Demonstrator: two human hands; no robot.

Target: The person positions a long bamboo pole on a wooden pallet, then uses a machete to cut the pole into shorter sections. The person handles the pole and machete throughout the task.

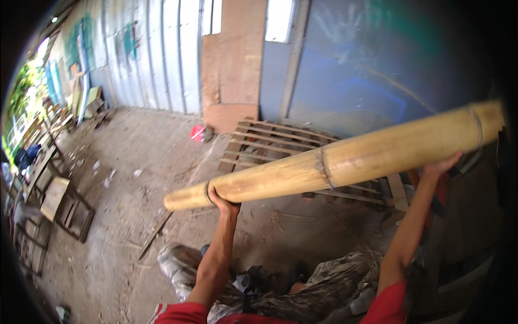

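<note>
Pale scrawls (335, 26) mark the far blue wall (334, 75); the left hand (223, 202) and right hand (442, 164) grasp a thick, yellow, dark-ringed bamboo pole (270, 180) from beneath

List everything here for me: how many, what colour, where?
bamboo pole: 1, yellow, across centre
slatted wooden frame: at least 1, brown, behind the pole
container: 1, red, left of the frame
wooden furniture: several pieces, brown, left
scraps: several, white, left floor
stick: 1, dark, left floor
metal wall: 1, silver, upper left
wood panels: 2, brown, back centre
large panel: 1, blue, upper right
greenery: count unclear, green, far left
camouflage trousers: 1 pair, grey, bottom
sleeves: 2, red, bottom
left hand: 1, bare, on pole
right hand: 1, bare, under pole
</note>
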